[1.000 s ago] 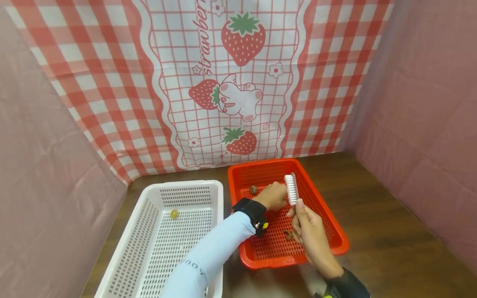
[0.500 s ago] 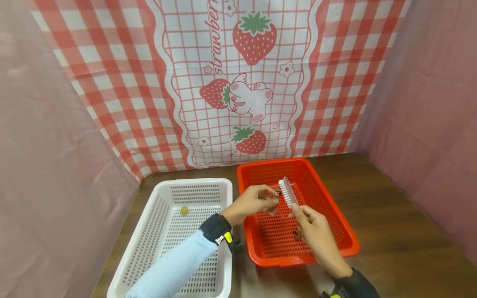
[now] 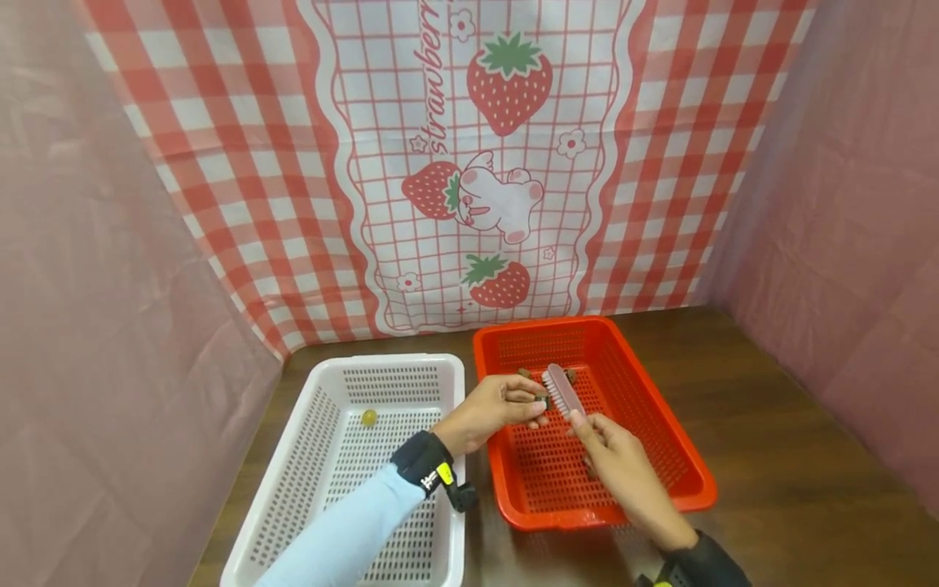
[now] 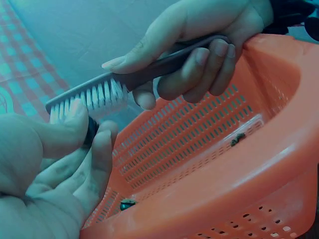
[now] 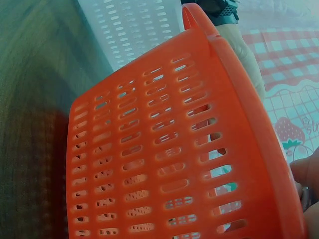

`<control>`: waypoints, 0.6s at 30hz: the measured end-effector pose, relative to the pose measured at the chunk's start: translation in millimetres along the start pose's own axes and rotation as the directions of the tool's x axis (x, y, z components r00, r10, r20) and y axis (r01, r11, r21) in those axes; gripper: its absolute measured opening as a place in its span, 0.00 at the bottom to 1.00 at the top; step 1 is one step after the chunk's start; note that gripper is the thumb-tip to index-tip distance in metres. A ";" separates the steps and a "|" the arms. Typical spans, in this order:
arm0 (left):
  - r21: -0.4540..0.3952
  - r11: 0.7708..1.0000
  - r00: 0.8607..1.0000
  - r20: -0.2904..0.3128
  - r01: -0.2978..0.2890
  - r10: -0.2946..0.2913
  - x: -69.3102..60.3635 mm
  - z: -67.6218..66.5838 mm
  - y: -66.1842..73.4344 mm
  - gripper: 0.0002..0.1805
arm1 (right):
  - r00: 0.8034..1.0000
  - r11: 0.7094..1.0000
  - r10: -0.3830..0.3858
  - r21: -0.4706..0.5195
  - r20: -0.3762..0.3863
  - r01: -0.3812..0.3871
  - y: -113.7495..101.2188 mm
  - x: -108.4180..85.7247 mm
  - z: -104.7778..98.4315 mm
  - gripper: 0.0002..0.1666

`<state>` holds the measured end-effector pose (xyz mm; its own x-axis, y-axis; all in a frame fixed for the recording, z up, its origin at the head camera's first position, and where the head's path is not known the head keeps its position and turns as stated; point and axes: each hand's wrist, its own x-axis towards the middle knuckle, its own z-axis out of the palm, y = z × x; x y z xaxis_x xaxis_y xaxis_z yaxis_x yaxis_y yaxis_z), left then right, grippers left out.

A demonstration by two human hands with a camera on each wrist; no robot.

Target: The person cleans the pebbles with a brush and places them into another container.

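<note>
Apparently mid-scrub, the left hand (image 3: pixel 490 412) pinches a dark lump (image 4: pixel 91 132), the right hand (image 3: pixel 623 463) grips a brush (image 3: pixel 564 390), and brown lumps (image 3: pixel 572 376) remain toward the red basket's (image 3: pixel 561 518) eleven o'clock.

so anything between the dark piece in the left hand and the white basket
Yes: the red basket's left rim and the white basket's right rim; the left hand reaches across both. Nothing else visible.

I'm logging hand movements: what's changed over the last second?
The left hand has drawn back leftward over the red basket and now visibly pinches a small dark piece; when it took hold is unclear. The brush tipped leftward. Unchanged: the right hand grips it, the yellow ball sits in the white basket.
</note>
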<state>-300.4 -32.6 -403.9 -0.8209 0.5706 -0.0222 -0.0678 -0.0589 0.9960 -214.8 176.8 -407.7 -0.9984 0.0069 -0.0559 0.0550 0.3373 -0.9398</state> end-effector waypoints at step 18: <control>0.161 0.987 0.998 0.057 -0.029 0.020 -2.5 13.7 4.8 0.18 | 0.999 0.994 -0.038 -0.099 0.039 0.041 -3.8 -2.9 -6.0 0.31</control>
<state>-290.9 -23.1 -397.9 -0.7882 0.6155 0.0026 0.0481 0.0574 0.9972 -212.1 181.1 -402.0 -0.9985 -0.0426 -0.0337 0.0122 0.4289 -0.9033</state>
